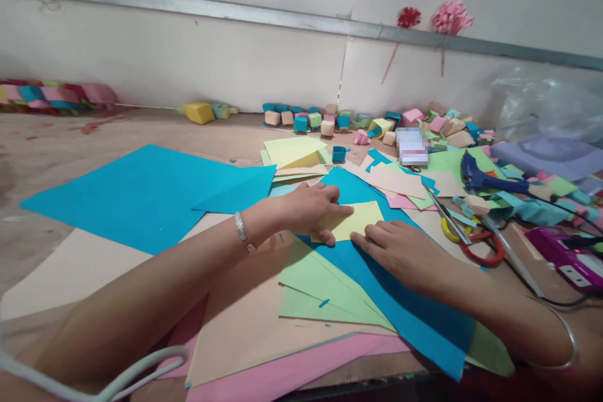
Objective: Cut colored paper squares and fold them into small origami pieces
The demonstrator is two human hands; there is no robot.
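A small yellow sheet of paper (362, 218) lies on a long blue sheet of paper (396, 282) in front of me. My left hand (308, 210) holds it down at its left side, index finger stretched over the top and thumb at the lower edge. My right hand (396, 248) has its index fingertip on the paper's lower right edge, with the other fingers curled in. The rest of the yellow sheet's left part is hidden under my left hand. Pale green sheets (325, 289) and a peach sheet (249, 320) lie underneath and nearer me.
On the right are red-and-yellow-handled scissors (485, 250), a blue glue gun (492, 179) and a purple power strip (572, 257) with cords. Small folded paper boxes (300, 123) line the wall. A large blue sheet (141, 195) spreads out on the left.
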